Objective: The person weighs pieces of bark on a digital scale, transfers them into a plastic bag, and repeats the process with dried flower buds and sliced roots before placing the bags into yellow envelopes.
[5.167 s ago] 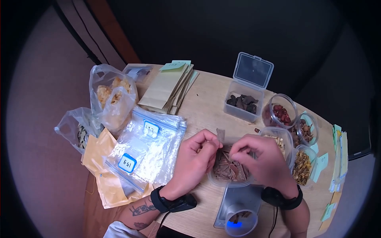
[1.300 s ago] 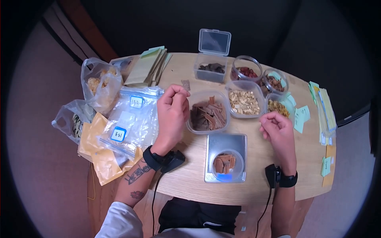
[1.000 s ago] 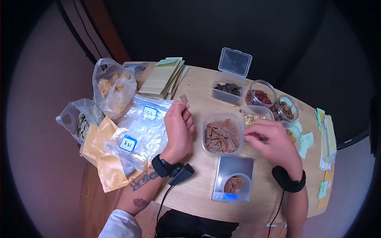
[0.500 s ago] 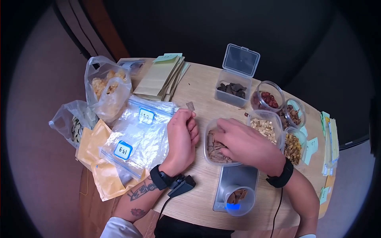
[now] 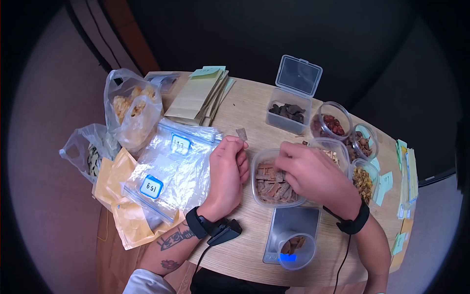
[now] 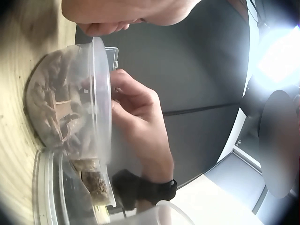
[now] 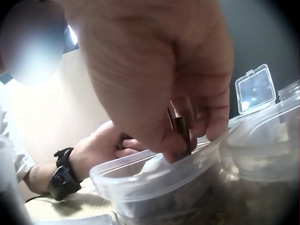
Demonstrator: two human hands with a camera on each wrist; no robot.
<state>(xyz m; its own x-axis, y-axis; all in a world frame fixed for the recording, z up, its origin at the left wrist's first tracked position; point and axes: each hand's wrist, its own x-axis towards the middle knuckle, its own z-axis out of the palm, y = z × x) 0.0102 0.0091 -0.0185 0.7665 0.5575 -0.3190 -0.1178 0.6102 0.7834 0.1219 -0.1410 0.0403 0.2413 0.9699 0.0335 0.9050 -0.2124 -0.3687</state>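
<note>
My left hand (image 5: 227, 169) pinches a small flat piece of brown bark (image 5: 241, 133) between thumb and forefinger, just left of a clear plastic tub (image 5: 253, 188). Broken bark pieces (image 5: 274, 188) lie in that tub. Over its right side is my right hand (image 5: 320, 179), fingertips right at the rim. In the right wrist view its thumb and fingers pinch a curled brown bark strip (image 7: 182, 129). Nearer me, a silver scale (image 5: 289, 220) bears a clear cup (image 5: 304, 255) with more bark in it.
Tubs of pale chips (image 5: 330, 144), yellow dried pieces (image 5: 362, 183), red dried fruit (image 5: 334, 125) and dark slices (image 5: 286, 111) stand to the right and back. Zip bags (image 5: 166, 161), brown envelopes (image 5: 198, 100) and a plastic bag (image 5: 132, 108) lie left.
My right hand has come from the table's right side into the bark tub, then shifted slightly right. My left hand keeps its bark piece. Earliest, both hands were close together over the tub.
</note>
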